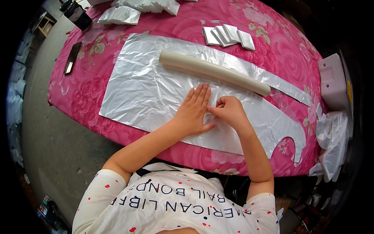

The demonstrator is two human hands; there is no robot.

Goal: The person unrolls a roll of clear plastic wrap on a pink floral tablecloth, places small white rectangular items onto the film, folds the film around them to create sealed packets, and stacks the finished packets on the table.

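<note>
A thin silvery-white plastic apron (132,74) lies spread and creased across the table, its scooped neck end and strap to the right. My left hand (193,111) rests flat on the film near the middle, fingers stretched out and thumb apart. Just right of it, my right hand (229,111) is closed in a pinch on the film, thumb and forefinger close to the left fingers. Exactly how much film the pinch holds is hidden. Beyond both hands a beige tube (214,72) lies slantwise on top of the apron; neither hand touches it.
The table wears a pink floral cloth (89,97). Folded white packets (228,36) lie beyond the tube, with stacks of more packets (120,15) at the far left. A dark phone-like object (72,57), a dark jar (76,15), a white plastic box (333,82) and clear bags (333,136) sit around the edges.
</note>
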